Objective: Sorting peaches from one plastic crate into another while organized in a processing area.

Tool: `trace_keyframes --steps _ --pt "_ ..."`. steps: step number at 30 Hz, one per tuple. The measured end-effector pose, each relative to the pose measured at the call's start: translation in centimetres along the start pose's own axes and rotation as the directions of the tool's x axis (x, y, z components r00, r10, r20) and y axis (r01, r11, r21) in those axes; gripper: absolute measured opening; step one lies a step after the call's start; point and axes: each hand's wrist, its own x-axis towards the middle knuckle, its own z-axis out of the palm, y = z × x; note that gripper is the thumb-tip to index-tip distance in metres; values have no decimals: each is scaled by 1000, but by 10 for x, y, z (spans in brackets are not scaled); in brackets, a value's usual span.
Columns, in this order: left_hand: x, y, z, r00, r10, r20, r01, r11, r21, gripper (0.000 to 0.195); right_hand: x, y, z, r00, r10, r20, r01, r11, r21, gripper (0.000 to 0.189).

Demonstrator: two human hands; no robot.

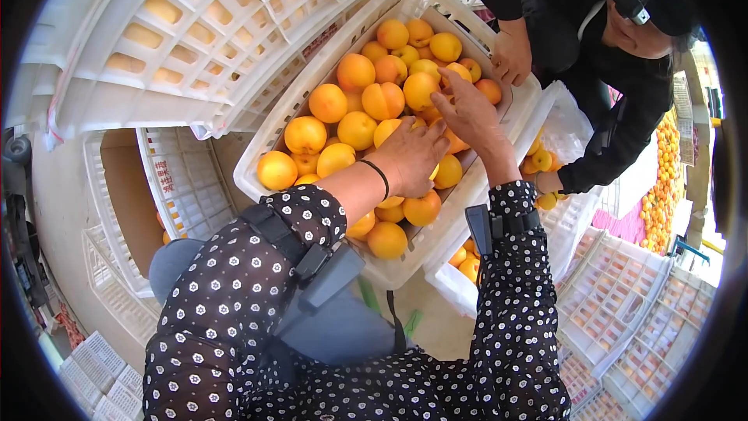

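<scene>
A white plastic crate (252, 155) full of orange-yellow fruit, probably apricots or peaches, stands in front of me. My left hand (411, 155) lies palm down over the fruit near the crate's middle, a dark band on its wrist; its fingertips curl over fruit, and what lies under the palm is hidden. Just beyond it to the right, my right hand (467, 108) reaches in over the fruit, thumb and fingers spread, close to a yellow fruit (421, 90). Whether either hand grips a fruit cannot be made out. A large orange fruit (383, 100) sits left of my right hand.
A co-worker in dark clothes (625, 105) leans in at the upper right, one hand (512, 52) at the crate's far rim, the other by a lined crate of fruit (564, 108). Tall white crates (193, 93) rise at the left; more stacked crates (613, 292) stand at the lower right.
</scene>
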Motion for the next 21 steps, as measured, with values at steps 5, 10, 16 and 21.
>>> trace_keyframes --steps 5,10,16,21 --pt "1 1 -4 999 -3 39 3 1000 10 68 19 6 27 1000 -24 -7 24 999 -48 59" --pt "1 -7 -1 1000 5 -18 -7 994 -113 68 9 14 15 979 -100 179 85 993 87 64" --pt "-1 -14 6 988 39 -150 -59 989 -134 58 3 28 35 992 -7 123 -2 997 77 67" --pt "1 -20 -2 988 41 -147 -64 986 -154 40 -9 26 36 998 -67 -17 69 986 151 53"
